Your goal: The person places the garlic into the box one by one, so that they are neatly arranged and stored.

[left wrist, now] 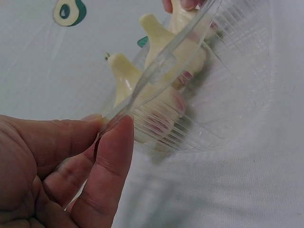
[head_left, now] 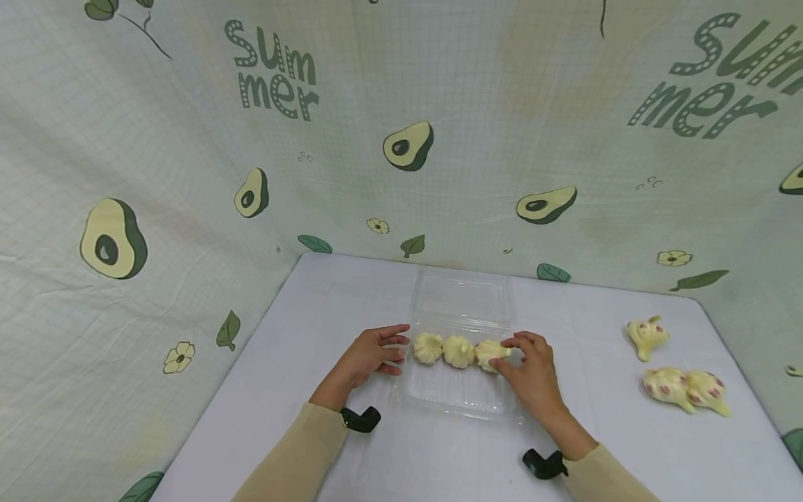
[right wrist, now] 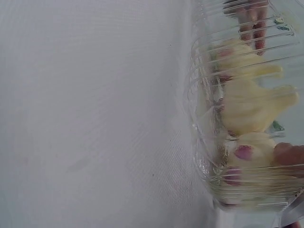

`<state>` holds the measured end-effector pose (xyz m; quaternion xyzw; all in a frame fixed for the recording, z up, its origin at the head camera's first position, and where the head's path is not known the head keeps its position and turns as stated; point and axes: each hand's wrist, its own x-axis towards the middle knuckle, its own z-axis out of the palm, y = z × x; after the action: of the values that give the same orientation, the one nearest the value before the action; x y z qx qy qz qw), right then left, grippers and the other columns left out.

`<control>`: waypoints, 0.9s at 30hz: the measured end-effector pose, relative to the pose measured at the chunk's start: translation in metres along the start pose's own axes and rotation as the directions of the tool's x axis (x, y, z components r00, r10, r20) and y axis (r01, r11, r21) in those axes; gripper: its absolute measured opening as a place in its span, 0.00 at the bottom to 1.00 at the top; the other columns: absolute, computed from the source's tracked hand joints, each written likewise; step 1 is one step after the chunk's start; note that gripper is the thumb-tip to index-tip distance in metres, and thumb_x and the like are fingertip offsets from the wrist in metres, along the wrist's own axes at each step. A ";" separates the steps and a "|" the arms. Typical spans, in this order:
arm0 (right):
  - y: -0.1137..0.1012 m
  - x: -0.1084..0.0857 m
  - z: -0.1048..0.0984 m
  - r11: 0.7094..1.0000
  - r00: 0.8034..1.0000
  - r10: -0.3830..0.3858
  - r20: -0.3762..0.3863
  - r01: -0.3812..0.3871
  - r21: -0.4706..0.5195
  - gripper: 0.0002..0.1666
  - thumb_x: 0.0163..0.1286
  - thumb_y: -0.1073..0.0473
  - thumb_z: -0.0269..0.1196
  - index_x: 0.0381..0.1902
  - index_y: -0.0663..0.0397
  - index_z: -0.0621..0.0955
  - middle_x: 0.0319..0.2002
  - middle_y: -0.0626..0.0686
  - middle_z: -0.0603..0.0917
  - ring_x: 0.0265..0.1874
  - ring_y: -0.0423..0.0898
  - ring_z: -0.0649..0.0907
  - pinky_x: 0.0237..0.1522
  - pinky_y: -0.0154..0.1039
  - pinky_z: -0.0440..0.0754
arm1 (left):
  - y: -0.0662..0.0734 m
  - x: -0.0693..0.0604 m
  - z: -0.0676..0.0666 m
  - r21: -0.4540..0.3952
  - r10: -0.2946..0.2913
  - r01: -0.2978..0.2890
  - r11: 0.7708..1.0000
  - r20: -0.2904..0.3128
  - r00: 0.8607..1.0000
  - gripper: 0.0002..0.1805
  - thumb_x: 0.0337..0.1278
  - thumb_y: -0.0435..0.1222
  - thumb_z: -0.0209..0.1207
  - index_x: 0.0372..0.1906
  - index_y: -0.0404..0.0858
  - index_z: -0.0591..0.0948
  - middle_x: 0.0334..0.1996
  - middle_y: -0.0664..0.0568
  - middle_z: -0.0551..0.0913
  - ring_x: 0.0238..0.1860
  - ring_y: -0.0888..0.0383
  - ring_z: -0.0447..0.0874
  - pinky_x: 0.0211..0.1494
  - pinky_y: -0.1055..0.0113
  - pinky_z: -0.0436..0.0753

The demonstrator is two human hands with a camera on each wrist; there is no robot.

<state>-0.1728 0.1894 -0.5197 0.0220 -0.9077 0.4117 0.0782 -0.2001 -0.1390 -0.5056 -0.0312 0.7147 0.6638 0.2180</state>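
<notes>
A clear plastic clamshell box [head_left: 452, 394] lies opened on the table, its lid [head_left: 463, 296] folded back. Three pale garlic bulbs, left [head_left: 428, 348], middle [head_left: 459, 351] and right [head_left: 488, 354], stand in a row along the far side of its base. With thumb and fingers my left hand [head_left: 376, 354] pinches the box's left rim, plain in the left wrist view [left wrist: 71, 166]. The rightmost bulb is between the thumb and fingers of my right hand [head_left: 532, 369]. In the right wrist view, its purple-patched side [right wrist: 244, 154] shows through the box wall.
Three more garlic bulbs lie on the table's right side: a single one [head_left: 647, 336] farther back and a touching pair [head_left: 668, 385] nearer. A white cloth covers the table [head_left: 596, 390]. Behind it hangs an avocado-printed curtain [head_left: 464, 195].
</notes>
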 end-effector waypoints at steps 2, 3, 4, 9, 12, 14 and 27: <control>0.000 0.000 0.000 1.000 1.000 0.004 0.007 -0.004 0.004 0.22 0.64 0.63 0.77 0.53 0.64 0.84 0.66 0.67 0.71 0.64 0.64 0.71 0.53 0.51 0.76 | 0.000 0.000 0.000 -0.001 -0.001 0.001 1.000 0.000 1.000 0.32 0.70 0.25 0.63 0.76 0.42 0.75 0.66 0.41 0.81 0.44 0.55 0.88 0.39 0.63 0.92; 0.001 0.001 0.000 1.000 1.000 0.009 0.011 -0.009 0.005 0.22 0.64 0.62 0.77 0.54 0.64 0.84 0.66 0.67 0.71 0.65 0.63 0.70 0.54 0.51 0.76 | 0.000 0.000 0.000 -0.001 -0.002 0.002 1.000 0.000 1.000 0.32 0.70 0.25 0.63 0.76 0.42 0.75 0.66 0.41 0.81 0.44 0.55 0.88 0.39 0.63 0.92; 0.001 0.001 0.000 1.000 1.000 0.013 0.013 -0.013 0.007 0.23 0.64 0.62 0.77 0.54 0.64 0.83 0.67 0.67 0.71 0.65 0.63 0.70 0.54 0.51 0.76 | 0.000 0.000 0.000 -0.001 -0.003 0.003 1.000 0.000 1.000 0.32 0.70 0.25 0.63 0.76 0.42 0.75 0.66 0.41 0.81 0.43 0.55 0.88 0.39 0.63 0.92; 0.002 0.000 0.000 1.000 1.000 0.017 0.010 -0.017 0.012 0.23 0.65 0.60 0.76 0.54 0.63 0.83 0.67 0.67 0.71 0.64 0.63 0.71 0.55 0.52 0.77 | -0.001 0.001 0.000 0.001 -0.010 0.010 1.000 0.001 1.000 0.32 0.69 0.25 0.63 0.76 0.42 0.75 0.66 0.41 0.81 0.43 0.56 0.87 0.39 0.63 0.92; 0.002 -0.001 0.001 1.000 1.000 -0.001 -0.016 0.001 0.016 0.23 0.67 0.57 0.76 0.54 0.63 0.83 0.66 0.67 0.72 0.62 0.63 0.73 0.54 0.52 0.78 | 0.000 0.002 0.000 0.000 -0.014 0.014 1.000 0.000 1.000 0.32 0.69 0.24 0.63 0.76 0.43 0.75 0.66 0.41 0.81 0.43 0.57 0.87 0.39 0.63 0.92; 0.003 -0.002 0.001 1.000 0.999 -0.014 -0.032 0.015 0.023 0.23 0.69 0.56 0.74 0.55 0.64 0.83 0.65 0.66 0.73 0.61 0.62 0.74 0.54 0.53 0.79 | -0.001 0.002 0.000 0.000 -0.012 0.012 1.000 0.002 1.000 0.32 0.69 0.24 0.63 0.76 0.43 0.75 0.66 0.41 0.81 0.43 0.57 0.86 0.39 0.64 0.92; 0.015 -0.001 -0.014 0.997 0.982 0.033 -0.184 -0.018 0.080 0.25 0.78 0.50 0.66 0.63 0.62 0.78 0.60 0.61 0.77 0.58 0.54 0.76 0.55 0.43 0.75 | 0.001 0.000 0.000 0.002 0.000 0.000 1.000 -0.002 1.000 0.32 0.69 0.24 0.63 0.76 0.41 0.75 0.66 0.41 0.81 0.42 0.58 0.85 0.38 0.64 0.92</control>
<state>-0.1720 0.2101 -0.5217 -0.0250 -0.8800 0.4479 0.1560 -0.2000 -0.1385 -0.5049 -0.0315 0.7156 0.6630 0.2174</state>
